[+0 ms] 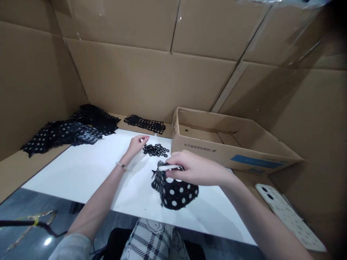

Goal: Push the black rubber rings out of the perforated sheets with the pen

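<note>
My left hand [137,143] is just beside a heap of small black rings [155,150] on the white table top. Its thumb and fingertips are drawn close together, and anything between them is too small to make out. To the right, my right hand [187,167] grips a narrow white strip or stick [169,167]. Below those fingers is a crumpled black sheet [176,195] covered in round white spots, its left end bunched up. How far the fingers also hold this sheet is partly hidden.
A cardboard box [217,150] with a loose ring inside stands behind my right hand. Crumpled black spotted sheets [62,133] lie at the left, and a flatter perforated piece [145,124] at the back. A phone in a white case [290,216] lies right. Cardboard walls [130,76] surround the table [81,173].
</note>
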`<state>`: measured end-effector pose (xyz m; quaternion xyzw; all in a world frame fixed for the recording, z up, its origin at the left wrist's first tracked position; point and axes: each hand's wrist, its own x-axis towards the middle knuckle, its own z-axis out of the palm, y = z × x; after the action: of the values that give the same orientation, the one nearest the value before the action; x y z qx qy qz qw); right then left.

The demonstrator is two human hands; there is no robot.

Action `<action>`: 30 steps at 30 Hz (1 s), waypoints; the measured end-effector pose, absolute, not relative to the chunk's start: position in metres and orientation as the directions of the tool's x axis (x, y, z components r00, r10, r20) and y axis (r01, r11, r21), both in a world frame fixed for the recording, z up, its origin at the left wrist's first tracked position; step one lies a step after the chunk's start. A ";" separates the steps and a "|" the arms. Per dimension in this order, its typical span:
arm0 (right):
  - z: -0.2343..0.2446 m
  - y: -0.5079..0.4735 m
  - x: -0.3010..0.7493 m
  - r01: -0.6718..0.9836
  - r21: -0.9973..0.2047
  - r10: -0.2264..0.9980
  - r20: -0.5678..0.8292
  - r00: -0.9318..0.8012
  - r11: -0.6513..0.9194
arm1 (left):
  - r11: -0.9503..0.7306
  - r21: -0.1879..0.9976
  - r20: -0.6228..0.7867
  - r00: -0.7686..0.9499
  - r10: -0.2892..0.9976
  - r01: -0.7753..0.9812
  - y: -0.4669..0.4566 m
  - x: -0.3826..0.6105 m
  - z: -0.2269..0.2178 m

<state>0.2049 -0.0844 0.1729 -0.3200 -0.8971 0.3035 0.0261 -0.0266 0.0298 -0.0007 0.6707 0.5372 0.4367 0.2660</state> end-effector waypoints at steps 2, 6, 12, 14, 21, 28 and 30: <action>0.191 -0.082 0.193 0.527 -0.608 0.557 -0.161 -0.814 0.594 | -0.287 0.864 0.252 0.138 0.958 0.413 0.026 -0.029 0.006; 0.203 -0.070 0.199 0.489 -0.717 0.581 -0.145 -0.801 0.496 | -0.016 0.997 -0.035 0.662 0.749 0.070 0.014 -0.041 0.014; 0.135 -0.048 0.242 0.616 -0.737 0.720 -0.265 -0.641 0.278 | 0.079 0.961 -0.276 0.879 0.388 0.267 0.012 -0.054 0.016; 0.103 -0.047 0.249 0.670 -0.716 0.758 -0.320 -0.568 0.199 | -0.032 0.905 -0.371 0.823 0.430 0.424 0.012 -0.054 0.018; 0.028 -0.038 0.233 0.695 -0.689 0.800 -0.291 -0.525 0.205 | -0.125 0.732 -0.457 0.618 0.640 0.670 0.011 -0.078 0.025; 0.014 -0.019 0.226 0.688 -0.591 0.848 -0.012 -0.531 0.422 | -0.219 0.658 -0.161 0.418 0.894 0.721 0.008 -0.059 0.028; 0.019 -0.021 0.227 0.677 -0.558 0.828 0.033 -0.560 0.480 | -0.337 0.681 -0.053 0.504 0.862 0.650 0.004 -0.033 0.021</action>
<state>0.2273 -0.0206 0.0185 -0.4443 -0.8468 0.2506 0.1508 -0.0332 0.0041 0.0214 0.8018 0.4714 0.1609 0.3302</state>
